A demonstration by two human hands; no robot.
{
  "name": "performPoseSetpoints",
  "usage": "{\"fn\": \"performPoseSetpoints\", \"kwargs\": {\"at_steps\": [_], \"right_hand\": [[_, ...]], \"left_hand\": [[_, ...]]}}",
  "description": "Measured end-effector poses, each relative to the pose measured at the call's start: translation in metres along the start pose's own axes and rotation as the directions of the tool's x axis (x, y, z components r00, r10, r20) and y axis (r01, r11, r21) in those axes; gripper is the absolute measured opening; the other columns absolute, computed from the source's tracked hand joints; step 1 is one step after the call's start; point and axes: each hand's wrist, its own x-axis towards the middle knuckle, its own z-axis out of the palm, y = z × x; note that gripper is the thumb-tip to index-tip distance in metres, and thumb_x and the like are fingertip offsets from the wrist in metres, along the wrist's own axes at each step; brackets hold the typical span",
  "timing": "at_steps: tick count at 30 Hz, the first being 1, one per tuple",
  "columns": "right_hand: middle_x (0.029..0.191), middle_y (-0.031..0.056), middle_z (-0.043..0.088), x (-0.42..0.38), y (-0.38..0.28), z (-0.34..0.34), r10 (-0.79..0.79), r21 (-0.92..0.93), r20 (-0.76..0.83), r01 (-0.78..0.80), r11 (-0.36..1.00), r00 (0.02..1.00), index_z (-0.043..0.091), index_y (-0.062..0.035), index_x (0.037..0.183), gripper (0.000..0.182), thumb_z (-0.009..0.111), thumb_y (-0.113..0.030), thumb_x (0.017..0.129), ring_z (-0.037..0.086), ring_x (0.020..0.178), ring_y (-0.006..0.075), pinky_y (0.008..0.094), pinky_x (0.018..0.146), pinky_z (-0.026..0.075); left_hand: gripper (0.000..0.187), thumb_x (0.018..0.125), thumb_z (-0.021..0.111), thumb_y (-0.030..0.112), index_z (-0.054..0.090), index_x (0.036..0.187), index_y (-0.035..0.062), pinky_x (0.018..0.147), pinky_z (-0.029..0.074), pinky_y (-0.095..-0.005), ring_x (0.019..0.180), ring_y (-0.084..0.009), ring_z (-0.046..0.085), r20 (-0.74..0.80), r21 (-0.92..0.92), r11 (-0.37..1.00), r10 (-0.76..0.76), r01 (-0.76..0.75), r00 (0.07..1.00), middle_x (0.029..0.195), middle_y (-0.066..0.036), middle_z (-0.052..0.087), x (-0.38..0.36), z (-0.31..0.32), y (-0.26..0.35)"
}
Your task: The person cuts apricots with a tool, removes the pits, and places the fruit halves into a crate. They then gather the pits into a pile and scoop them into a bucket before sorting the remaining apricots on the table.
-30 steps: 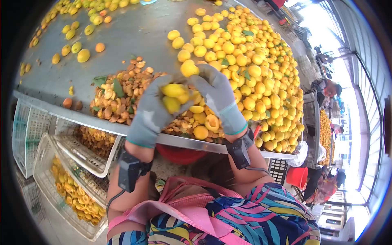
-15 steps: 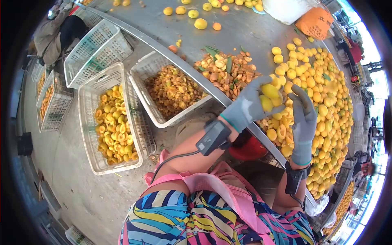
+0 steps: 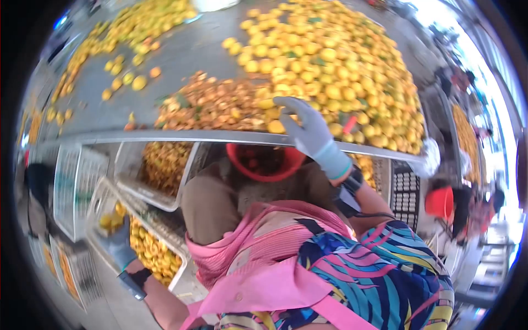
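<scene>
My left hand (image 3: 116, 245), in a grey glove, reaches down at the lower left over a pale plastic crate (image 3: 179, 273). Yellow apricots (image 3: 111, 220) are held in its fingers, somewhat blurred. Halved apricots (image 3: 157, 250) lie inside the crate beside that hand. Over the metal table's front edge, my right hand (image 3: 308, 126), also gloved, has its thumb and forefinger apart around a gap. Its fingertips are close to the big pile of whole apricots (image 3: 335, 77), where the pile meets a heap of brownish pieces (image 3: 214, 102).
A red basin (image 3: 264, 177) sits below the table edge (image 3: 192, 136), between the knees. Left of it stands a crate of brown scraps (image 3: 162, 170), then another pale crate (image 3: 77, 190). More apricots (image 3: 137, 25) cover the table's far left. People and a red bucket (image 3: 439, 202) are at the right.
My left hand has swung from the table down to the crate at lower left, carrying apricots. My right hand remains over the table edge. The view has turned.
</scene>
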Motion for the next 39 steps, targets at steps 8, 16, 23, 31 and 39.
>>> {"fn": "performPoseSetpoints", "kwargs": {"at_steps": [8, 16, 23, 31, 39], "right_hand": [[0.107, 0.0154, 0.063, -0.036, 0.053, -0.044, 0.271, -0.215, -0.056, -0.277, 0.937, 0.961, 0.055, -0.0083, 0.122, 0.038, 0.058, -0.017, 0.084, 0.061, 0.097, 0.0310, 0.0372, 0.083, 0.047], [0.106, 0.0158, 0.063, -0.036, 0.079, -0.058, 0.389, -0.345, 0.009, -0.363, 0.866, 0.921, 0.056, -0.0090, 0.121, 0.040, 0.057, -0.024, 0.084, 0.060, 0.100, 0.0322, 0.0403, 0.085, 0.048], [0.109, 0.0150, 0.061, -0.037, 0.078, -0.068, 0.471, -0.403, 0.068, -0.407, 0.820, 0.880, 0.053, -0.0135, 0.123, 0.044, 0.058, -0.027, 0.082, 0.060, 0.098, 0.0335, 0.0423, 0.085, 0.048], [0.113, 0.0131, 0.057, -0.025, 0.097, -0.051, 0.367, -0.496, 0.191, -0.233, 0.837, 0.910, 0.050, -0.0152, 0.126, 0.051, 0.063, -0.029, 0.079, 0.061, 0.098, 0.0320, 0.0436, 0.081, 0.050], [0.113, 0.0184, 0.055, -0.018, 0.100, -0.047, 0.429, -0.412, 0.112, -0.351, 0.841, 0.896, 0.038, -0.0150, 0.135, 0.067, 0.067, -0.025, 0.074, 0.058, 0.102, 0.0337, 0.0439, 0.082, 0.050]], "left_hand": [[0.053, 0.089, 0.056, 0.036, 0.041, 0.135, 0.0137, 0.103, 0.035, -0.0437, 0.125, -0.0283, 0.041, 0.218, 0.415, 0.900, 0.047, -0.136, 0.975, 0.136, -0.008, 0.043, 0.050, -0.004, -0.039], [0.028, 0.091, 0.059, 0.019, 0.062, 0.114, 0.0040, 0.088, 0.046, -0.0281, 0.103, -0.0150, 0.058, 0.882, 0.435, 0.274, -0.319, -0.858, 0.346, 0.109, -0.007, 0.063, -0.133, 0.151, -0.219], [0.050, 0.080, 0.067, 0.034, 0.059, 0.118, 0.0043, 0.089, 0.046, -0.0362, 0.099, -0.0267, 0.061, 0.698, 0.195, -0.232, -0.650, -0.953, 0.301, 0.106, -0.015, 0.064, -0.189, 0.187, -0.323], [0.061, 0.076, 0.065, 0.045, 0.053, 0.123, 0.0067, 0.088, 0.047, -0.0416, 0.103, -0.0310, 0.060, 0.552, 0.037, -0.584, -0.665, -0.811, 0.504, 0.114, -0.018, 0.061, -0.211, 0.209, -0.378], [0.052, 0.081, 0.061, 0.039, 0.055, 0.118, 0.0026, 0.076, 0.051, -0.0376, 0.086, -0.0268, 0.066, 0.705, 0.348, -0.295, -0.544, -0.890, 0.455, 0.095, -0.015, 0.068, -0.181, 0.216, -0.388]]}}
